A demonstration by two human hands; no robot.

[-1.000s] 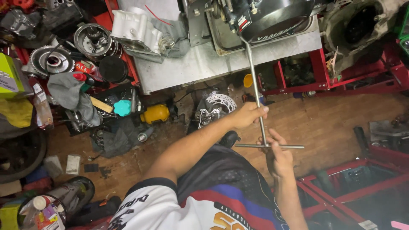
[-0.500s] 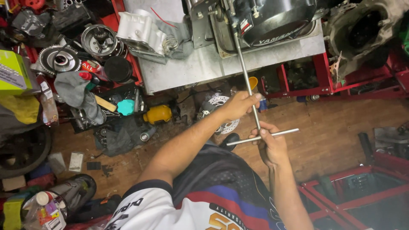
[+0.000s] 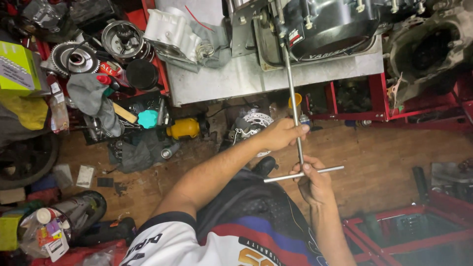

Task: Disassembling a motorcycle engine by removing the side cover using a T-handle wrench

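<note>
Both hands are closed on a long T-handled wrench (image 3: 294, 106): the left hand (image 3: 281, 134) is wrapped loosely around the shaft a little above the crossbar, and the right hand (image 3: 311, 183) grips the crossbar near where it joins the shaft, fingers curled over it and thumb on top. The split looks purposeful, with the upper hand steadying the long shaft so that it stays in line and the lower hand placed to turn the bar. The shaft runs up and away from the person to the black engine cover (image 3: 327, 24), which sits on the metal bench (image 3: 236, 79); its far tip meets the cover's lower edge, where the fastener itself is too small to make out. The left forearm reaches forward across the body with the wrist nearly straight, while the right arm comes up from below with the elbow bent and the wrist cocked inward. The crossbar lies slightly tilted, its right end higher. Clutch parts (image 3: 120, 37), a grey rag (image 3: 91, 96) and a yellow canister (image 3: 183, 128) lie well apart to the left.
</note>
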